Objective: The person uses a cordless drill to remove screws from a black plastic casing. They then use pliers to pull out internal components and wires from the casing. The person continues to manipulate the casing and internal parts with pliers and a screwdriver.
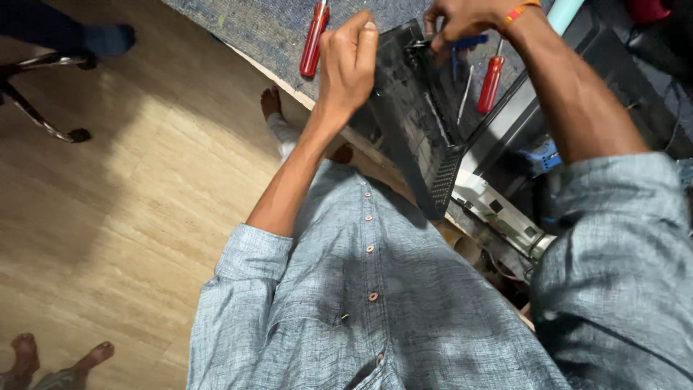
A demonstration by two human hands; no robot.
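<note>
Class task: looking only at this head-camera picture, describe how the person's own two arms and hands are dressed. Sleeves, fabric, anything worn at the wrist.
Both arms wear a grey-blue woven shirt with a fine crosshatch texture. The left sleeve is rolled to about the elbow, leaving the forearm bare; the right sleeve ends similarly high. The left hand is bare, without gloves. The right hand is bare too, with an orange band at the wrist.

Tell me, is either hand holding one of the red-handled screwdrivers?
No. Both red-handled screwdrivers lie on the grey cloth, while the left hand and right hand grip the black panel.
</note>
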